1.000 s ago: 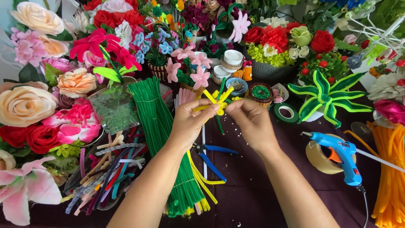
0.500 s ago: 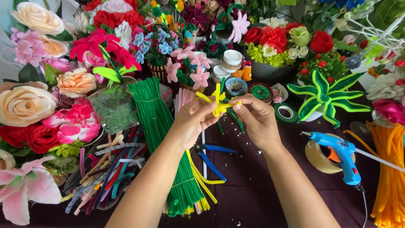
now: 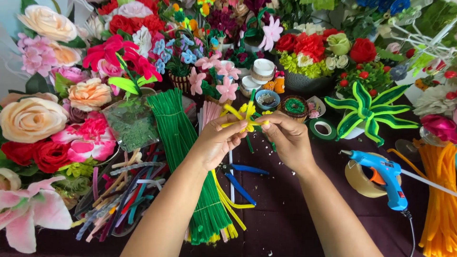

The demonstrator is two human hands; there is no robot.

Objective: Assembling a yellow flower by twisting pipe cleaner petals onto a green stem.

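While your left hand (image 3: 220, 143) and right hand (image 3: 286, 139) pinch the yellow pipe-cleaner flower (image 3: 246, 117) between their fingertips, it sits raised over the green pipe-cleaner bundle (image 3: 183, 143). Right of that bundle lie the blue pliers (image 3: 242, 178); farther right, the blue glue gun (image 3: 384, 173).

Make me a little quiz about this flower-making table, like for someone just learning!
1. True or false: both hands hold the yellow pipe-cleaner flower.
2. Which tool lies on the table beside the right forearm? A) blue glue gun B) hammer C) paintbrush
3. Fill in: the big bundle of pipe cleaners under the left forearm is mostly ____.

Key: 1 true; 2 A; 3 green.
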